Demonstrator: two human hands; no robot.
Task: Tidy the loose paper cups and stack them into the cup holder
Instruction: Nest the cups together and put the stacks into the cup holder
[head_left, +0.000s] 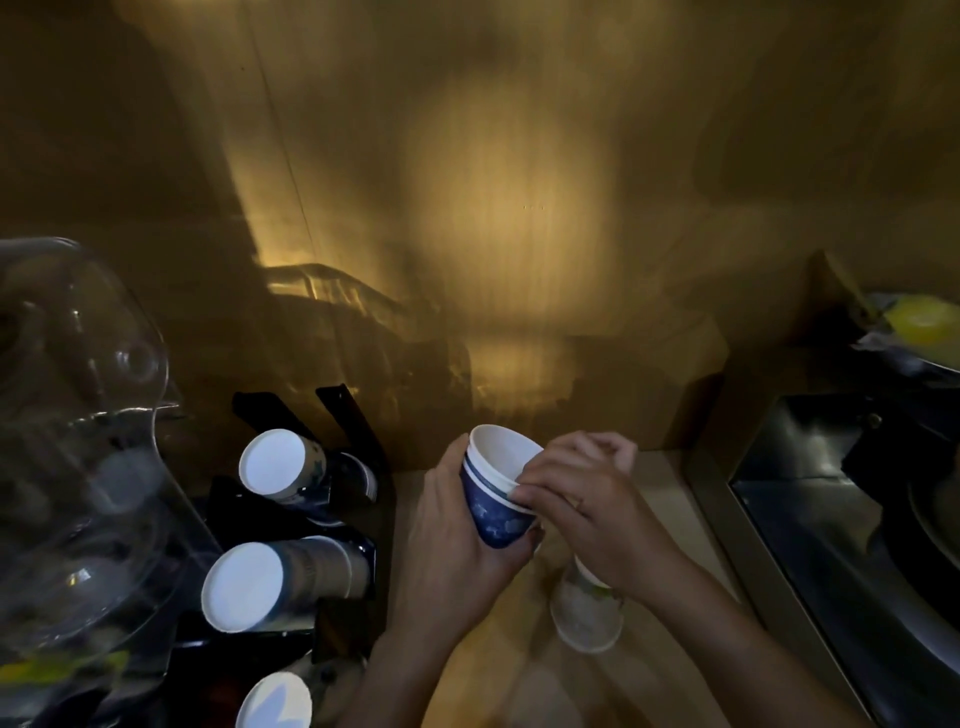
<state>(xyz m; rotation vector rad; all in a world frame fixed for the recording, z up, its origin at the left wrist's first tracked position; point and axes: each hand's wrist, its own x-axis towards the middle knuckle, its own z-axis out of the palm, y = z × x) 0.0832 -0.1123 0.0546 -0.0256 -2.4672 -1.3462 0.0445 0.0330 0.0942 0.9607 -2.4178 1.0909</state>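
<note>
A small stack of blue-and-white paper cups (496, 506) is held above the counter, mouth tilted up and away. My left hand (452, 540) wraps around its blue base. My right hand (582, 499) pinches the white rims at the stack's right side with thumb and fingertips. Below my right wrist a pale paper cup (584, 610) lies on the counter, partly hidden. The black cup holder (358, 415) stands at the left with three rows of stacked cups, their white bottoms facing me: top (272, 462), middle (244, 587), bottom (275, 701).
A clear plastic dome cover (78, 441) fills the far left. A dark stainless sink (841, 499) lies at the right, with a yellow item (924, 322) on a dish above it. A brown wall rises behind the tan counter (660, 483).
</note>
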